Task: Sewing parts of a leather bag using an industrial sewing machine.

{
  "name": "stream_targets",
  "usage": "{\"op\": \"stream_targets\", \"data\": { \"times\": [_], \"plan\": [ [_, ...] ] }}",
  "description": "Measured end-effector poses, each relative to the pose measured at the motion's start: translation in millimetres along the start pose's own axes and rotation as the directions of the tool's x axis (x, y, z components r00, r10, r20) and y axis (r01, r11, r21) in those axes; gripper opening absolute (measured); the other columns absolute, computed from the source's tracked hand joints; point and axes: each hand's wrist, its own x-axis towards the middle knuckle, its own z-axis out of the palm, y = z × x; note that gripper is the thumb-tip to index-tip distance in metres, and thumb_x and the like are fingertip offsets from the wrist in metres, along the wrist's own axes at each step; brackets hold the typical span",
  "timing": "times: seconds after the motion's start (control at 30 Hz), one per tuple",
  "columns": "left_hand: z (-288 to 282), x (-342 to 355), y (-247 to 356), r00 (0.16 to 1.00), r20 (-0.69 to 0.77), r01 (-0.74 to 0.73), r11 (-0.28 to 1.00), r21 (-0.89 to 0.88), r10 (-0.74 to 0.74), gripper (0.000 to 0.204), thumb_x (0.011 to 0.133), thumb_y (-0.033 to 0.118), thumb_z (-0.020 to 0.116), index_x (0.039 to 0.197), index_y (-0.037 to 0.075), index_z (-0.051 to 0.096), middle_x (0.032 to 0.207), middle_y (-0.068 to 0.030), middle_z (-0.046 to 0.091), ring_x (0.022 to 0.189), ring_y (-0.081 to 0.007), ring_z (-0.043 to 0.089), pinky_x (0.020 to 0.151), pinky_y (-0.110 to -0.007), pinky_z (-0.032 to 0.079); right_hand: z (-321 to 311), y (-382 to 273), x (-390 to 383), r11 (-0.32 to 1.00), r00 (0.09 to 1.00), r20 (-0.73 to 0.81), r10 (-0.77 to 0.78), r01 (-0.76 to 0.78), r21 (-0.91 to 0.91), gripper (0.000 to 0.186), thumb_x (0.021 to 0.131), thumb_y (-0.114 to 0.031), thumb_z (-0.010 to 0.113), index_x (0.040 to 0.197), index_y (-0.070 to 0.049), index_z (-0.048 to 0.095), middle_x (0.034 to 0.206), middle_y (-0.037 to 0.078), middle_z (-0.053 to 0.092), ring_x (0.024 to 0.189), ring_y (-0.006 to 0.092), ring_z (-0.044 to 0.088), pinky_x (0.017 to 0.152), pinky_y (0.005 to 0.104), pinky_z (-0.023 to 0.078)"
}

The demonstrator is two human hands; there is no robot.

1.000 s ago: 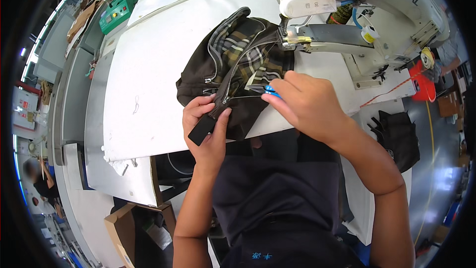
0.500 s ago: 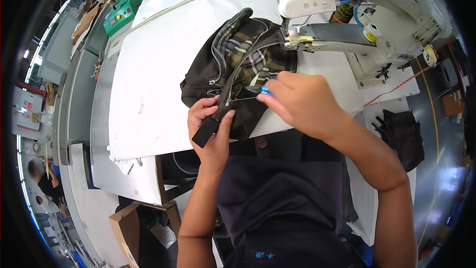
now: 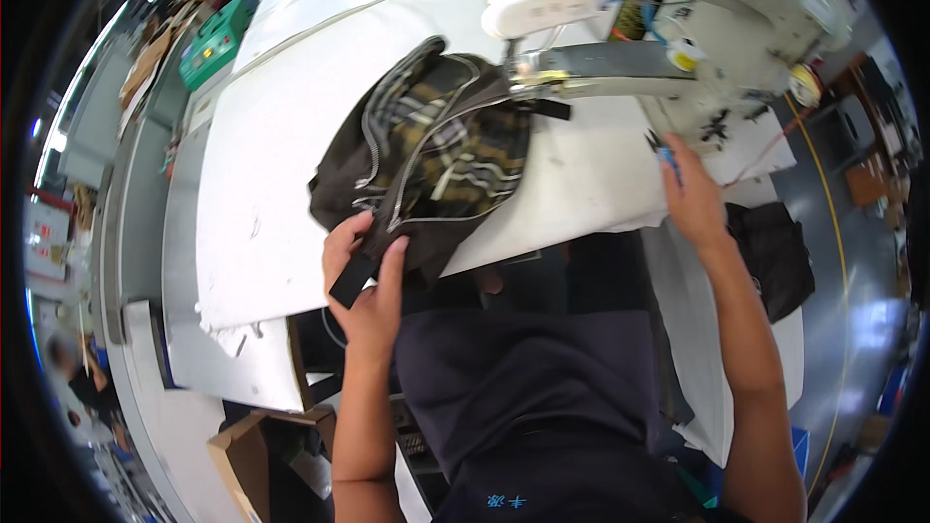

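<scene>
A dark brown bag (image 3: 334, 174) lies on the white tabletop, its zippered mouth spread and plaid lining (image 3: 484, 160) showing. My left hand (image 3: 366, 315) pinches the bag's near corner by the zipper end, where a black tab (image 3: 352, 279) lies across the fingers. Another black tab (image 3: 552, 109) sticks out from the bag's far right side, beside the sewing machine's arm (image 3: 620, 68). Well to the right of the bag, my right hand (image 3: 693, 201) is closed around blue-handled thread snips (image 3: 667, 157), their dark tips pointing away from me.
The sewing machine body (image 3: 746, 29) stands at the back right of the white table (image 3: 257, 203). A dark fabric piece (image 3: 772, 257) rests at the right. An open cardboard box (image 3: 232, 460) sits low on the left. Beyond the table is a green device (image 3: 215, 44).
My right hand has swung right, off the bag, carrying the snips. My left hand keeps its hold. More of the plaid lining and the far black tab now show.
</scene>
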Motion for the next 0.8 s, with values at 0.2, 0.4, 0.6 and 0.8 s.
{"op": "stream_targets", "data": {
  "times": [0.2,0.4,0.6,0.8],
  "plan": [
    [-11.6,11.6,11.5,0.984,0.108,-0.154,0.979,0.131,0.14,0.035,0.084,-0.002,0.08,0.118,-0.001,0.073,0.117,-0.0156,0.072,0.113,-0.0276,0.066,0.104,-0.038,0.047,7.7,-0.6,-11.0,0.997,1.0,0.021,-0.022,0.02,0.072,0.035,0.099,-0.011,0.06,0.133,-0.004,0.062,0.115,0.017,0.066,0.103,0.0393,0.065,0.089,0.0446,0.054],
    [-67.2,93.5,18.6,0.979,-0.067,-0.172,0.955,0.242,0.194,0.024,0.097,0.004,0.073,0.119,-0.004,0.071,0.119,-0.0127,0.072,0.107,-0.019,0.067,0.1,-0.034,0.052,19.2,-14.8,5.2,1.0,0.997,-0.072,-0.01,0.008,-0.019,0.024,0.098,-0.011,0.061,0.12,-0.004,0.068,0.103,0.015,0.066,0.095,0.037,0.066,0.083,0.0457,0.056],
    [-108.2,127.9,45.3,0.881,-0.183,-0.347,0.859,0.377,0.437,0.022,0.101,0.011,0.07,0.117,-0.004,0.069,0.107,-0.0112,0.074,0.094,-0.0143,0.07,0.084,-0.028,0.057,18.5,11.6,-5.1,0.982,0.991,-0.131,-0.032,0.007,-0.186,0.021,0.098,-0.013,0.062,0.116,-0.007,0.07,0.103,0.012,0.067,0.097,0.0349,0.067,0.083,0.044,0.057],
    [-151.8,123.1,25.2,0.96,-0.184,-0.162,0.954,0.252,0.211,0.028,0.105,0.019,0.067,0.12,-0.004,0.066,0.103,-0.0053,0.069,0.092,-0.0087,0.064,0.081,-0.025,0.054,25.0,13.5,-11.0,0.998,0.993,-0.105,0.061,-0.064,-0.021,0.023,0.099,-0.015,0.062,0.118,-0.006,0.071,0.11,0.013,0.07,0.099,0.0368,0.067,0.087,0.0436,0.056]
  ]
}}
